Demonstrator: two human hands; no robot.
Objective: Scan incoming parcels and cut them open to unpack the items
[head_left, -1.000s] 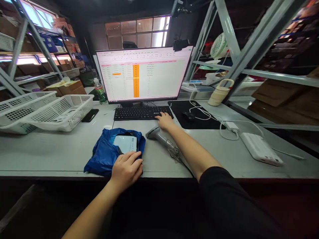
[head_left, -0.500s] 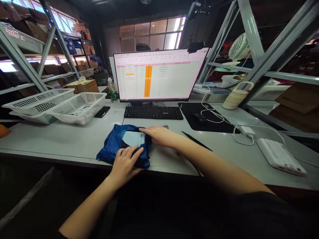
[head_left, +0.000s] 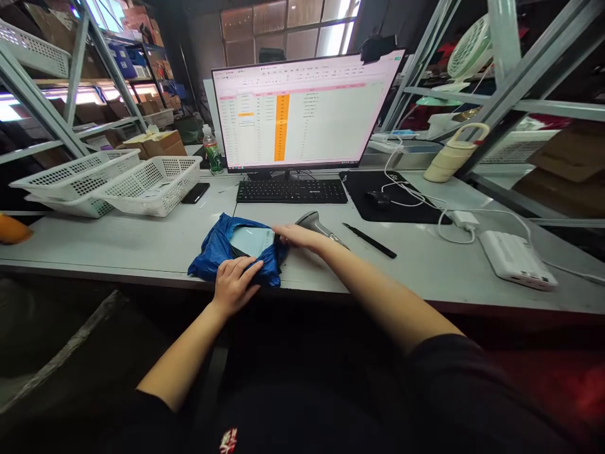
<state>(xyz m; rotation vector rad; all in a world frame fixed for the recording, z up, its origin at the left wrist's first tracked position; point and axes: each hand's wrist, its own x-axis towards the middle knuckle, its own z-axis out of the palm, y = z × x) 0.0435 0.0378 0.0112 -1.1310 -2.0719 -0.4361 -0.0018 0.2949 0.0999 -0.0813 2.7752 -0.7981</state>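
A crinkled blue plastic mailing bag [head_left: 212, 249] lies on the desk near its front edge. Through its opening a flat pale, light-blue package [head_left: 251, 241] with a small printed label shows. My left hand [head_left: 235, 284] grips the bag's near side, fingers over the top and thumb low at the edge. At the right side of the opening, my right hand [head_left: 295, 236] holds the bag's edge, its fingertips next to the pale package. Just behind my right wrist lies a grey handheld scanner [head_left: 312, 221], partly covered by the forearm.
Beyond the bag stand a black keyboard [head_left: 290, 191] and a monitor [head_left: 331, 126]. White baskets [head_left: 182, 183] and a phone [head_left: 195, 193] are at left. To the right lie a black pen [head_left: 369, 240], a mouse [head_left: 378, 198] and a white power bank [head_left: 517, 260] with cables.
The view has tilted downward, so the desk sits higher in the picture. My right hand has shifted slightly along the bag's right edge, and more of the scanner shows. Both hands stay on the bag.
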